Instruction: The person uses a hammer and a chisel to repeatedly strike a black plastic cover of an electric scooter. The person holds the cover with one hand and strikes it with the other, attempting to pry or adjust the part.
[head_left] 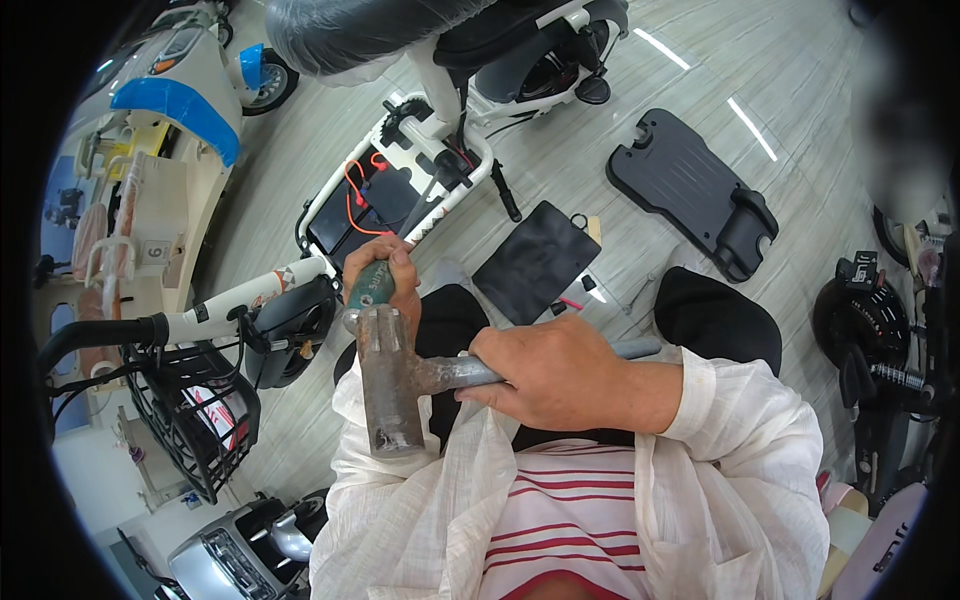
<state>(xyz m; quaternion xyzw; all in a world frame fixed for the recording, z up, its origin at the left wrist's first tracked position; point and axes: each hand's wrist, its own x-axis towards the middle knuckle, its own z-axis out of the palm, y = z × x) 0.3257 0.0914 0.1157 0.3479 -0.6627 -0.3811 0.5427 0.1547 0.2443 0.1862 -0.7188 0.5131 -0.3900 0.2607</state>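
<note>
Head view showed the right hand [555, 365] with its grip closed round the grey shaft of a hammer [390, 385], whose rusty head hung to the left of that fist, above the lap. The left hand [385, 268] was higher up and farther left, its grip wrapped about a green handle [371, 287]; the rest of that tool was hidden. The handle's lower end sat right at the top of the hammer's head, though whether the two touched could not be told. Just beyond the left hand stood a white bike [487, 168], its open bay [338, 218] showing orange wires [350, 200]. The bike's basket [205, 450] was at the lower left, near the front wheel [293, 335]. A black mat [535, 262] lay on the pale floor [720, 60] ahead of the knees, and a black cover [685, 185] lay farther out to its right. The person wore a white overshirt [740, 430] above a striped top [565, 545], with dark trousers [715, 315]. A dark wheel [860, 320] showed at the right edge, and a scooter with blue film [180, 110] at the upper left.
</note>
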